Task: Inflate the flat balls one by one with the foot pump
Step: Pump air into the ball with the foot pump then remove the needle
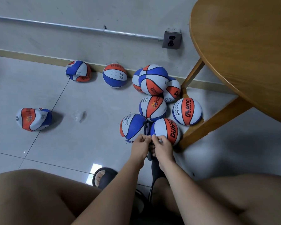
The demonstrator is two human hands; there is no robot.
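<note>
where left hand (140,142), right hand (161,147) pinch thin black hose (144,127), pebbled round ball (133,125).

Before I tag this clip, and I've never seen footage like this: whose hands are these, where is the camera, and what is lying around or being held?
There is no machine here. A person works with bare hands, and the single picture comes from a camera worn on their head, looking down past their knees. Red, white and blue balls lie on the tiled floor. Two at the left are flat: the crumpled ball and the dented ball by the wall. The others, bunched beside the wooden table, look round. The left hand and right hand meet with curled fingers on a thin black hose, which runs up onto the nearest blue ball. The dark shape under the arms is probably the pump, though it is mostly hidden. A foot in a dark slipper shows below.
</note>
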